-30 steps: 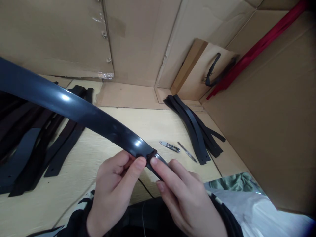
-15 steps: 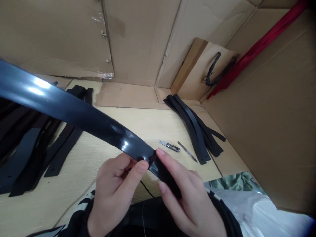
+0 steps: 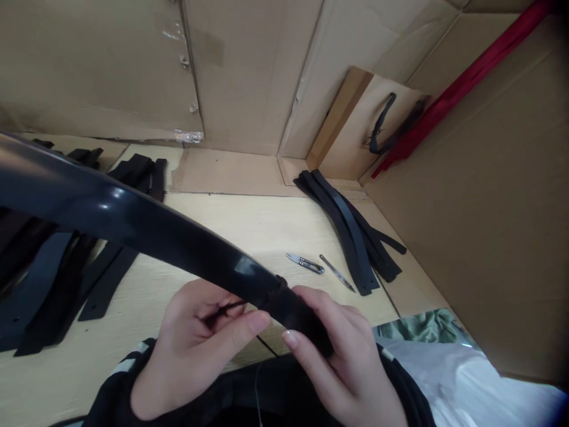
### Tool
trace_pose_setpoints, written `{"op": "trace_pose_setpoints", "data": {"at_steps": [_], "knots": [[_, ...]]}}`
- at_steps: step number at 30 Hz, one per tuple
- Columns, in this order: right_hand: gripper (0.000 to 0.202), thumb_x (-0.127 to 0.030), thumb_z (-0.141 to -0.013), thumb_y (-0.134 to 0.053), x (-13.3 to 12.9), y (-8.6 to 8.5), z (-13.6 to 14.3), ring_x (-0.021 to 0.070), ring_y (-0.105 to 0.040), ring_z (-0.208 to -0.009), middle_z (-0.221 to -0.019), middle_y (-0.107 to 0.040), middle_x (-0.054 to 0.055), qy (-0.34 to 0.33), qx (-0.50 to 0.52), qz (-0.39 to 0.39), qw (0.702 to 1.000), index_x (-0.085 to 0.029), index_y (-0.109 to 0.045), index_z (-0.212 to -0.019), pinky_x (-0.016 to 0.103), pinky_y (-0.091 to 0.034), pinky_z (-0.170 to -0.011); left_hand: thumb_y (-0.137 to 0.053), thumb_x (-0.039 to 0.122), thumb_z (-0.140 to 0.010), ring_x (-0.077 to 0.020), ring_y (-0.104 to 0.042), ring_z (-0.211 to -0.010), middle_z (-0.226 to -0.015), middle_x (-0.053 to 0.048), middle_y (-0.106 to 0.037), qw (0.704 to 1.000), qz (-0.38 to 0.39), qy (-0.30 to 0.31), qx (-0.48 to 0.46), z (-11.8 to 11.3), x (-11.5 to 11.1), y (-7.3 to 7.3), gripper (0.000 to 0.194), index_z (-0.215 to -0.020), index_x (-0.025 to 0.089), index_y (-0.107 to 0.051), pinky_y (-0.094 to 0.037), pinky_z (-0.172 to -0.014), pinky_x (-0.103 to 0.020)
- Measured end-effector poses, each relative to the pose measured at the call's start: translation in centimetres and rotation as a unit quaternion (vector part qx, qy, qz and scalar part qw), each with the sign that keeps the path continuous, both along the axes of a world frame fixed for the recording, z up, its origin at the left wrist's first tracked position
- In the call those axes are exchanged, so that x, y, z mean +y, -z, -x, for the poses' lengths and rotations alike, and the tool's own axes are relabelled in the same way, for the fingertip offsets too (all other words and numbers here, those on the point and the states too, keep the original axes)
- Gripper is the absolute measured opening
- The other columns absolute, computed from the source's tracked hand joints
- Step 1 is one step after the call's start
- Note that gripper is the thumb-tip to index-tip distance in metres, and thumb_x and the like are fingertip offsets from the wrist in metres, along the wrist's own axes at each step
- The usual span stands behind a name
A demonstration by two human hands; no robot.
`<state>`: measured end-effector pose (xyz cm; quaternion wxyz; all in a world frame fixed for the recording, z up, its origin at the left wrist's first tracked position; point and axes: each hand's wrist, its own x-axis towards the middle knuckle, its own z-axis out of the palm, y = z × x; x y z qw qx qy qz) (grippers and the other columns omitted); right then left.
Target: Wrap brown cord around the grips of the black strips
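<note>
A long, glossy black strip [image 3: 178, 234] runs from the left edge down to my right hand [image 3: 338, 350], whose thumb and fingers are closed around its near end. A narrow dark band [image 3: 279, 286] crosses the strip just ahead of those fingers. My left hand [image 3: 200, 344] is beside the strip's lower edge with its fingers curled and thumb extended. A thin dark cord [image 3: 235, 305] passes into its curled fingers; their tips are partly hidden. Beyond the hands, thread snips [image 3: 306, 263] and a slim pointed metal tool [image 3: 336, 273] lie on the table.
Black curved strips [image 3: 344, 228] lie in a bundle at the right, and more black strips [image 3: 48, 284] are heaped at the left. Cardboard walls [image 3: 253, 77] enclose the pale tabletop [image 3: 195, 213]. A red strip [image 3: 466, 83] slants along the right wall. White plastic [image 3: 462, 370] is at lower right.
The strip has tilted and its far part swung downward. My left hand has moved down and left, its thumb leaving the strip's face. My right index finger has slid lower.
</note>
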<state>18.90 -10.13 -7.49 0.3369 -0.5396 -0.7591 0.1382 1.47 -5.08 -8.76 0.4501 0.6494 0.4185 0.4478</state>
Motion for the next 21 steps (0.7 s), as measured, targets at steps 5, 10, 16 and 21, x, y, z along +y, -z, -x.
{"op": "trace_pose_setpoints", "data": {"at_steps": [5,10,16,21], "knots": [[0.026,-0.027,-0.087,-0.053,0.3,0.4,0.3,0.0146,-0.068,-0.076,-0.091,-0.07,0.001,0.015,0.008,0.002,1.0,-0.022,-0.047,-0.112,0.026,-0.055,-0.065,-0.068,0.025,-0.073,-0.005,-0.034,-0.041,-0.048,0.008,-0.041,0.989,0.102,-0.004,-0.11,-0.2,0.1,1.3,0.025,-0.055,0.02,-0.053,-0.03,-0.037,-0.013],[0.05,-0.018,-0.086,-0.054,0.2,0.8,0.1,0.015,-0.063,-0.105,-0.122,-0.063,0.002,-0.01,0.028,-0.019,0.999,-0.026,-0.036,-0.132,0.025,-0.054,-0.086,-0.066,0.024,-0.077,-0.0058,-0.034,-0.047,-0.054,0.008,-0.038,0.983,0.114,0.013,-0.146,0.0,0.2,1.9,0.022,-0.06,0.02,-0.052,-0.032,-0.042,-0.014],[0.055,-0.014,-0.086,-0.055,0.3,0.8,0.3,0.0143,-0.062,-0.106,-0.12,-0.063,0.0,-0.027,0.058,-0.03,0.997,-0.029,-0.036,-0.136,0.023,-0.055,-0.082,-0.061,0.015,-0.078,-0.0052,-0.027,-0.043,-0.051,0.009,-0.035,0.994,0.036,0.015,-0.101,0.0,0.3,0.4,0.022,-0.06,0.021,-0.05,-0.024,-0.037,-0.013],[0.051,-0.014,-0.087,-0.053,0.6,0.6,0.5,0.0161,-0.067,-0.09,-0.101,-0.069,0.002,-0.041,0.061,-0.029,0.997,-0.028,-0.039,-0.134,0.024,-0.058,-0.067,-0.06,0.012,-0.076,-0.0049,-0.033,-0.042,-0.051,0.009,-0.035,0.998,0.009,-0.008,-0.069,-0.2,0.3,-0.3,0.023,-0.059,0.021,-0.048,-0.03,-0.038,-0.011]]}}
